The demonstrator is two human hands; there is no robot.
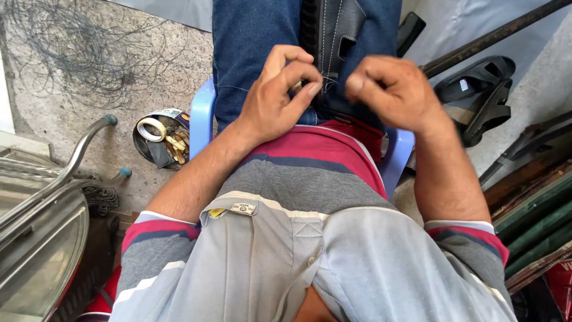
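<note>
- Head view, upper middle of the frame: a black leather piece (333, 27) with pale stitching lies on the person's lap, over blue jeans (250, 36), and runs up out of the top edge.
- The left hand (277, 95) sits just left of centre, fingers curled and thumb pressed to the fingertips in a pinch right at the lower edge of the leather piece.
- The right hand (396, 89) is just right of centre, closed into a loose fist with thumb against forefinger, pinching something too small to make out.
- A thin thread (331, 81) shows faintly between the two pinches, stretched across the gap just below the leather; the leather lies above and between both hands.
- The person sits on a pale blue plastic chair (201, 116), visible at either side of the thighs.
- Left of the chair, on the concrete floor, stands a round tin (162, 138) holding a roll of tape and small pieces.
- Upper left: a tangle of thin wire (77, 48) on the floor.
- Lower left: curved metal tubing (71, 161).
- Upper right: black sandals (482, 89) lie beside a dark rod (494, 37).
</note>
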